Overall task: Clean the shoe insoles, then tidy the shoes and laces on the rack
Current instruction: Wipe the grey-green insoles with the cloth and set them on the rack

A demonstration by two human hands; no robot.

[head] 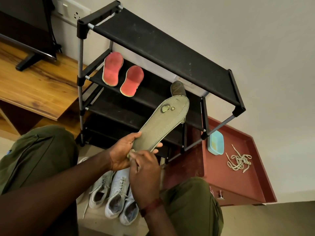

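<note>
The bare left forearm [68, 183] reaches in from the lower left. The left hand [121, 150] grips the heel end of the insole [163, 120], thumb on top and fingers curled underneath, their tips showing past its far edge. The right hand [144, 178] comes up from below, back turned upward, with a reddish band [151, 206] on the wrist. Its curled fingers pinch at the insole's heel.

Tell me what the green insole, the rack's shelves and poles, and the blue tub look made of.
The green insole: woven fabric over foam, likely; ribbed weave, stitched edge, worn-through patches near the toe. The rack shelves: matte black fabric, dusty, stretched taut. The poles: grey metal tubing, probably, with black plastic joints. The blue tub: smooth moulded plastic.
</note>
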